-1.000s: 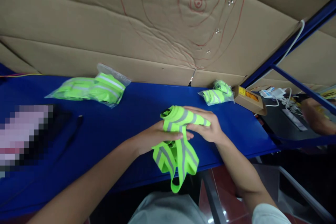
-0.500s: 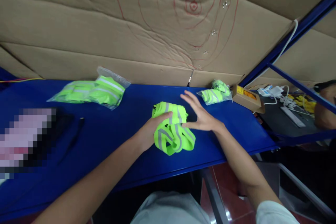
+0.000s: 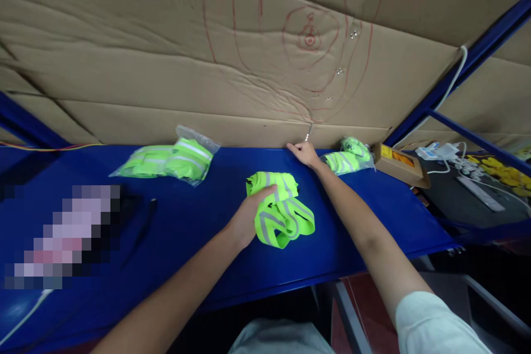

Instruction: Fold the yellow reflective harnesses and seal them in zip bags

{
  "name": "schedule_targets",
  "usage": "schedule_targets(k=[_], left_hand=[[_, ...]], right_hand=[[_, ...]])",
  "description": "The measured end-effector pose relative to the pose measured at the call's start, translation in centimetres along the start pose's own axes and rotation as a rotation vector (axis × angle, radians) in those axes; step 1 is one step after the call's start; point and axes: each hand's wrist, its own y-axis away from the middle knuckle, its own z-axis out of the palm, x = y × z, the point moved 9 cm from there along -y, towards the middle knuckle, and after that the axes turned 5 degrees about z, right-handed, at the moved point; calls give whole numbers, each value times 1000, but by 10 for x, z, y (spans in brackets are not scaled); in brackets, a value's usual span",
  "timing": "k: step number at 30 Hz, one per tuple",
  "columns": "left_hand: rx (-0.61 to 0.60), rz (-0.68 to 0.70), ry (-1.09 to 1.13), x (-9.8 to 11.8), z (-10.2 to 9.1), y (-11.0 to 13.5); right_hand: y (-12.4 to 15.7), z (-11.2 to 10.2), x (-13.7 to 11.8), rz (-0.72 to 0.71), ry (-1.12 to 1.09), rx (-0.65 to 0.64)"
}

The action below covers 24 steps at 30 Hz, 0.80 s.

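Note:
A folded bundle of neon yellow-green reflective strap (image 3: pixel 286 215) with grey stripes rests at the middle of the blue table, its loose loops spreading toward the front right. My left hand (image 3: pixel 249 215) is closed around its left side, thumb on top. At the table's back edge, my right hand (image 3: pixel 304 154) has its fingers curled, thumb pointing left. What those fingers hold, if anything, is hidden. Just above them, a thin silvery strip (image 3: pixel 308 132) shows against the cardboard. Right of that hand lie clear-bagged reflective straps (image 3: pixel 346 159).
Another clear bag of reflective straps (image 3: pixel 170 160) lies at the back left. Cardboard (image 3: pixel 166 83) with red drawn lines stands behind the blue table (image 3: pixel 194 254). An open carton (image 3: pixel 400 163) sits at the back right. A black cable (image 3: pixel 143 221) and a blurred-out object are on the left.
My right hand has left the strap bundle, moved away to the table's back edge, and its spread fingers have curled. My left hand still holds the bundle. The view has shifted slightly.

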Motion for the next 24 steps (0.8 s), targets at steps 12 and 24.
schedule_targets(k=[12,24], left_hand=[[-35,-36,-23,-8,4,2],[-155,23,-281,-13,15,10]], right_hand=[[-5,5,8,141,-200,-6],[174,0,-80,-40,-669,-753]])
